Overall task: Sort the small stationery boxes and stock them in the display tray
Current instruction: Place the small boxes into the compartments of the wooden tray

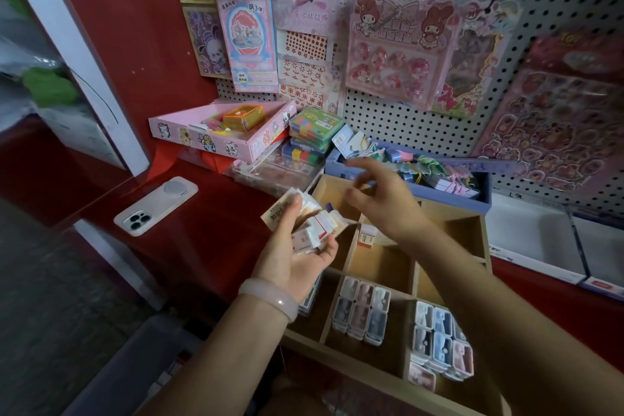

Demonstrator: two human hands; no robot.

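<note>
My left grip (297, 246) is curled round a handful of small stationery boxes (312, 223), held just above the left edge of the wooden display tray (483, 240). My right grip (378, 199) hovers over the tray's back compartments, fingers loosely bent, holding nothing I can make out. I judge I'm mid-sorting; next I need to pick one box out and drop it in its matching compartment. The box labels are too blurred to read.

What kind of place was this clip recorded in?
Most likely a small stationery or gift shop. A pegboard wall hangs packaged sticker sheets, a wooden display tray holds rows of small cases, and the left hand holds a bunch of small stationery boxes for stocking.
</note>
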